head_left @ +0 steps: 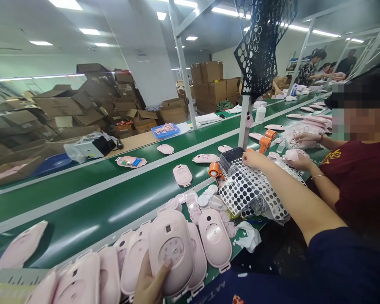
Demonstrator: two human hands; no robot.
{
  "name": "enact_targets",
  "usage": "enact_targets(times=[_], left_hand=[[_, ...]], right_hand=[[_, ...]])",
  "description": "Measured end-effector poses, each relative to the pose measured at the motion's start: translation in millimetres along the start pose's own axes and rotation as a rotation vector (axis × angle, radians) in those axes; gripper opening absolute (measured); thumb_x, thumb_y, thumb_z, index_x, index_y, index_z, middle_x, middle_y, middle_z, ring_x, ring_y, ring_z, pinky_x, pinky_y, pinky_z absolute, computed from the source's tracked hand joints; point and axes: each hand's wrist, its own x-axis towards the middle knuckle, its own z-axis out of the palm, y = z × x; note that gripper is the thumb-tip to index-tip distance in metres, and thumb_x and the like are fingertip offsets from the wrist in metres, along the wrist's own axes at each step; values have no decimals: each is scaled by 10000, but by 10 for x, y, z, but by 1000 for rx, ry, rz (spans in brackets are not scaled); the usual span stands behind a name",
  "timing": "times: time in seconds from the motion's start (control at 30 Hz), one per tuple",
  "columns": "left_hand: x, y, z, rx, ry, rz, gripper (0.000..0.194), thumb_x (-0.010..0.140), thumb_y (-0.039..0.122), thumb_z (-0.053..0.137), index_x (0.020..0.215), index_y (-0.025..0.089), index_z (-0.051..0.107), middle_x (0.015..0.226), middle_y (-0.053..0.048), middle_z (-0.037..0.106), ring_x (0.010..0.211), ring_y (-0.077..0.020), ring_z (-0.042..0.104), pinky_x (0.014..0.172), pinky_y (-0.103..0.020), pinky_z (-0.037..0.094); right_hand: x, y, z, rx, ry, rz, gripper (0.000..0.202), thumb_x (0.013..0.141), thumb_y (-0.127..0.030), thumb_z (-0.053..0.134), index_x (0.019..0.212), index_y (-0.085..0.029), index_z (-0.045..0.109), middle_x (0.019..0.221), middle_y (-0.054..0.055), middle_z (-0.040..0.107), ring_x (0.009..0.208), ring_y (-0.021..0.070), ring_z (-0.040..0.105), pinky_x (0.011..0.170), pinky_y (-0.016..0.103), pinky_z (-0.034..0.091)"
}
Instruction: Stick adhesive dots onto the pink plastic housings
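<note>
My left hand grips a pale pink plastic shell with a small square window and a round, patterned recess, the thumb pressed on its front. More pink shells lean in a row on both sides of it. My right hand is stretched out to the sheets with black round dots, its fingers curled together at their upper edge beside a dark block. What those fingertips pinch, if anything, is hidden. Pink and white round discs lie between the shells and the sheets.
A green conveyor belt carries scattered pink shells. An upright post with perforated black sheets stands ahead. Orange tools lie past the dotted sheets. At right, a co-worker handles a pink part. Cardboard boxes fill the background.
</note>
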Motion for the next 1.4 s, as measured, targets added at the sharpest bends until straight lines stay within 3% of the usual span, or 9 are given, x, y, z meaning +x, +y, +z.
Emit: enact_targets(times=[0.17,0.5,0.67,0.73,0.8,0.9,0.97,1.2,1.4], left_hand=[[-13,9,-51,-7,22,-11,794,607,607,853,1252,196,640,1084,-97,741,1094,-353,682,981,-478,561],[57,-69,-57,-27,-24,-37,807,622,598,853,1281,195,620,1127,-110,736,1092,-347,681,956,-465,567],[66,-20,5,1,-51,71,802,653,596,833,1290,161,614,1153,-139,723,1095,-344,678,984,-465,544],[73,25,44,51,-104,140,774,697,580,812,1310,159,597,1198,-151,708,1124,-341,671,1013,-470,525],[81,71,78,120,-139,243,737,741,558,788,1328,162,582,1232,-159,693,1148,-342,666,1026,-480,517],[56,133,114,223,-192,428,628,829,495,722,1343,168,570,1264,-166,678,1158,-330,664,1017,-478,525],[12,171,128,286,-237,533,541,883,417,675,1355,178,564,1280,-159,674,1158,-309,666,1007,-456,533],[-100,251,135,412,-262,740,516,901,216,629,1404,207,514,1278,-125,680,1136,-267,684,981,-392,554],[-136,276,143,457,-248,799,602,881,169,621,1460,211,462,1320,-135,671,1150,-284,688,981,-400,557]], right_hand=[[161,-34,-25,56,-9,-2,359,979,-385,646,1260,-161,630,1272,107,644,1078,229,660,915,427,581],[-219,43,57,296,333,-129,387,982,-400,639,1296,-176,609,1305,96,628,1104,240,651,926,451,578],[-576,-252,177,452,404,-238,177,964,-327,606,1008,-174,684,978,61,693,841,171,646,762,330,556],[-800,-531,360,677,361,-386,111,883,-300,639,855,-198,671,802,25,666,722,151,608,682,294,520],[-1048,-823,583,991,170,-578,138,790,-341,702,780,-212,655,764,15,660,701,152,604,659,290,514],[-1321,-1180,870,1287,-113,-601,201,721,-384,749,742,-211,650,714,6,649,628,132,578,589,274,495],[-1380,-1329,987,1408,-214,-557,256,690,-417,788,735,-206,651,701,3,652,610,126,576,577,269,501],[-1339,-1413,1071,1450,-276,-485,269,654,-407,842,715,-198,685,700,12,686,630,136,613,604,279,526],[-1386,-1444,1044,1432,-279,-468,272,647,-410,841,691,-206,667,690,19,692,636,150,632,601,289,535]])
